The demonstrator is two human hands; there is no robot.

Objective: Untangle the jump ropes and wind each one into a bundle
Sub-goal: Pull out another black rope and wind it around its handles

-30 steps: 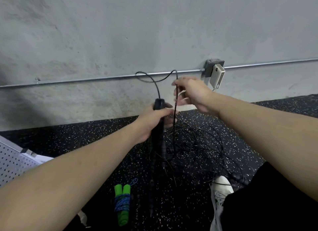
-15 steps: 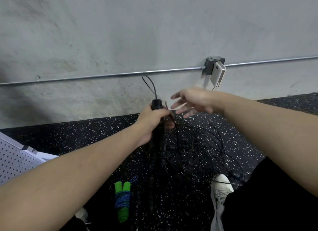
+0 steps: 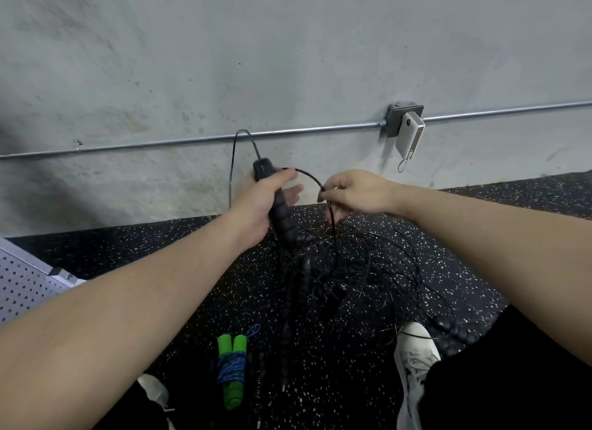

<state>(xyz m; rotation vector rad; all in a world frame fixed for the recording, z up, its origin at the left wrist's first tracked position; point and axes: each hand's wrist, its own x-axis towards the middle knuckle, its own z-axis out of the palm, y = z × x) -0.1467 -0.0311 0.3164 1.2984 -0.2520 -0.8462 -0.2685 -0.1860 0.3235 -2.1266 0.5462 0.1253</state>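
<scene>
Item: my left hand (image 3: 256, 205) clenched round black handle (image 3: 278, 202); right hand (image 3: 355, 192) pinching black cord (image 3: 309, 176). Tangled ropes (image 3: 352, 269) on floor (image 3: 96, 253); green-handled bundle (image 3: 232, 368) beside them.

Black rubber floor (image 3: 179, 256) flecked with white, meeting a grey concrete wall at its far edge. Lying on it: a loose tangle of thin black cords (image 3: 378, 269) in overlapping loops at centre; nearer, a wound jump rope with two green handles (image 3: 232, 370) side by side, bound with blue cord; a white shoe (image 3: 416, 349) to the right, touching the tangle's near edge; a second white shoe (image 3: 153, 389), partly visible, at lower left; a perforated white panel (image 3: 22, 285) at the left edge.
</scene>
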